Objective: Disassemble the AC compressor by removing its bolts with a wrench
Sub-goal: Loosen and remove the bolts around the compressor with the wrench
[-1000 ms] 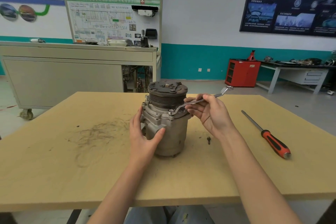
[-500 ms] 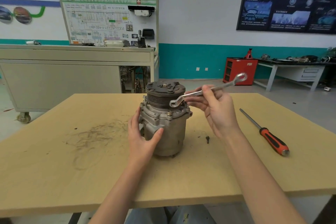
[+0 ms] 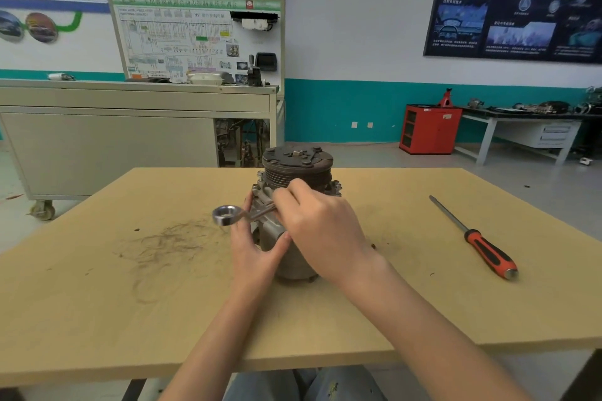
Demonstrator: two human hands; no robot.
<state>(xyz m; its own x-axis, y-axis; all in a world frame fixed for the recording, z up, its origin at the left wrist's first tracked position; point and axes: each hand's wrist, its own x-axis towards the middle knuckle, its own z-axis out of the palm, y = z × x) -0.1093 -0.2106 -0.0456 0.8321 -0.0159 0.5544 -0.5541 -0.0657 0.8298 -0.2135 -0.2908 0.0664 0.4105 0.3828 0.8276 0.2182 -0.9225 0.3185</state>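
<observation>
The grey AC compressor (image 3: 298, 169) stands upright on the wooden table (image 3: 130, 319), its dark ribbed pulley on top. My left hand (image 3: 257, 251) wraps the lower left of the body. My right hand (image 3: 322, 228) lies across the front of the housing and grips a silver wrench (image 3: 228, 215). The wrench's ring end sticks out to the left, past the compressor. Its other end is hidden under my fingers. Bolt heads (image 3: 337, 186) show on the flange at the right.
A red-and-black-handled screwdriver (image 3: 479, 241) lies on the table to the right. Rusty scuff marks (image 3: 163, 244) stain the table's left part. Behind stand a wheeled grey cabinet (image 3: 107, 137), a red cabinet (image 3: 430, 128) and a workbench (image 3: 527, 127).
My right hand has swung the wrench from the compressor's right side across its front, so the free ring end now points left. My left hand keeps its hold on the body.
</observation>
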